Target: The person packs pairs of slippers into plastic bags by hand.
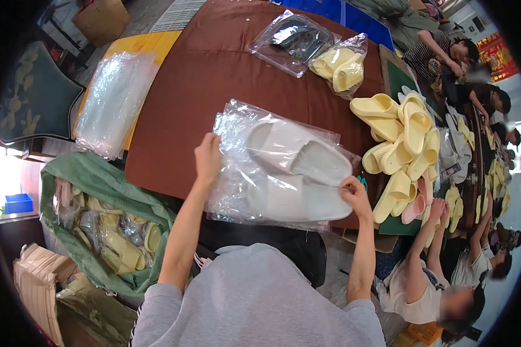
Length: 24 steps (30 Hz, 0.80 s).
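a pair of pale grey slippers [298, 196] lies over the near part of the brown-covered surface [179, 110], side by side, with clear plastic [230, 168] over at least their left part; whether their right ends are covered too is hard to tell. the right hand [359, 199] is at those right ends, its fingers [347, 183] nearly closed, pinching the slippers between them. the left hand [208, 159] is at the left edge of the plastic, its fingers curled inward; i cannot tell whether they have hold of it.

at the far side lie bagged yellow slippers [347, 70], with a bagged dark item [295, 39] just left of them. to the right, loose yellow slippers [414, 130] are heaped, a pink slipper [414, 207] at their near end. on the left, a stack of clear bags [113, 104] rests on a yellow board [165, 43], and nearer, a green sack [69, 168] holds more bagged yellow slippers.
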Each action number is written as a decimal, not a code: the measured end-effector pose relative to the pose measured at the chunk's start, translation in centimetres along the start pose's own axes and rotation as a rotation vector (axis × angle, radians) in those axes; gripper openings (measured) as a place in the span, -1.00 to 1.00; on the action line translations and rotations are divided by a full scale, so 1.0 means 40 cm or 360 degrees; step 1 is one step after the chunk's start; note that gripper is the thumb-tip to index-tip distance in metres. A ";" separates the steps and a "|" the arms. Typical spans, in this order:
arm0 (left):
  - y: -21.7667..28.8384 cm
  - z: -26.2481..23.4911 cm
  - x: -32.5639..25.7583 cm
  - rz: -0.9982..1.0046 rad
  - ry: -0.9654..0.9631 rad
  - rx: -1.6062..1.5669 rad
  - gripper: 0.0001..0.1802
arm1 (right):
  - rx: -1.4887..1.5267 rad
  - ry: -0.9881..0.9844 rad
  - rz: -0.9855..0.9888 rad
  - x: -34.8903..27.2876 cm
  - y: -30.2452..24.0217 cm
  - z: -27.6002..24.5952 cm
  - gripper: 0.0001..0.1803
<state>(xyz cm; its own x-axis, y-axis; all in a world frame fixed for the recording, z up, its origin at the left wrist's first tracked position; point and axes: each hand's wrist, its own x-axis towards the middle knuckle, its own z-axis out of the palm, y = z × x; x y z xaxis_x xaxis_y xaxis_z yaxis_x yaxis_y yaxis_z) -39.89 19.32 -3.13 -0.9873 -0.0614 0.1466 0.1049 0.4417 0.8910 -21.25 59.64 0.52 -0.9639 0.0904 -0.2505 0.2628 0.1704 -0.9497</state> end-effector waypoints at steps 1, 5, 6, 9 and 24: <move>0.002 -0.020 0.006 0.0014 -0.0038 0.0011 -0.82 | 0.0003 0.0108 -0.0006 -0.014 0.005 -0.025 -0.85; 0.005 -0.044 -0.008 -0.0021 -0.0025 0.0011 -0.81 | 0.0108 0.0095 0.0103 -0.056 -0.027 -0.064 -0.85; -0.001 -0.045 -0.010 -0.0033 -0.0001 0.0022 -0.82 | 0.0107 0.0109 0.0104 -0.063 -0.030 -0.067 -0.85; -0.010 -0.077 -0.005 -0.0005 0.0040 0.0030 -0.81 | 0.0081 0.0203 0.0063 -0.087 -0.021 -0.083 -0.79; -0.046 -0.080 -0.010 -0.0103 -0.0038 0.0033 -0.77 | -0.0142 0.1338 -0.0166 -0.408 0.006 -0.533 -0.76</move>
<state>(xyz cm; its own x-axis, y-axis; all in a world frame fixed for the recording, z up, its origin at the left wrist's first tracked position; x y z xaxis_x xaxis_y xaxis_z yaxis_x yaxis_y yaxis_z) -39.32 15.65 -3.45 -0.9945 -0.0690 0.0784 0.0385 0.4558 0.8893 -4.54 79.13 8.37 -0.6402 0.7625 0.0938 0.2107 0.2917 -0.9330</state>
